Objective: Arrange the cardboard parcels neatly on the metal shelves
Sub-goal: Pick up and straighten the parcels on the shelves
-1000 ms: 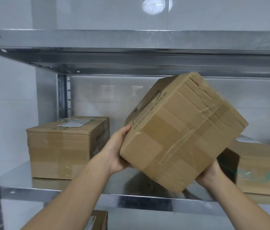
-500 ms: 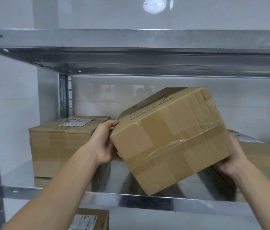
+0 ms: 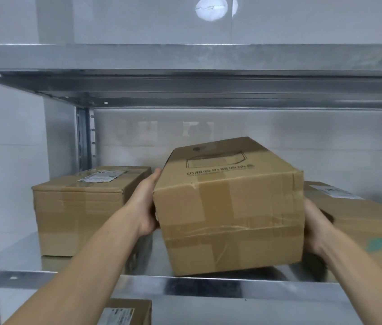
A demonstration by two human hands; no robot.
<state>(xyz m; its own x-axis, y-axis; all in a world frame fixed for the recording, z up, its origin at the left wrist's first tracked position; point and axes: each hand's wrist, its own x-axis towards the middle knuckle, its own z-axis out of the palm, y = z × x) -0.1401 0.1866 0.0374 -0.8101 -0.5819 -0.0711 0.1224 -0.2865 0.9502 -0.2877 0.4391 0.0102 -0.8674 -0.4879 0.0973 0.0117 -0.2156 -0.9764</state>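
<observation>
Pale wall behind a galvanised metal shelf (image 3: pixel 208 286), w/ an upper shelf (image 3: pixel 185 57) overhead. Grip: a two-palm clamp on the held parcel (image 3: pixel 232 207). Left hand (image 3: pixel 146 205) lies flat on its left wall, fingers straight, tip at the top edge. Right hand (image 3: pixel 314 224) presses the right wall, fingers hidden behind the box, so can't tell if they curl. Both forearms reach up and fwd from below.

Held parcel is low over the shelf deck, slightly tilted, printed face up; can't tell if its base touches. Left of it, apart: a labelled parcel (image 3: pixel 79 212). Right of it, just beside: a flatter parcel (image 3: pixel 361 221). Below it, next level down: another parcel (image 3: pixel 124 313).

Step in hand, prob.: setting it into the gap. To do it well: level the base, lower flat, slide straight back, front flush w/ the labelled parcel, and free the right hand before closing on the flatter parcel.
</observation>
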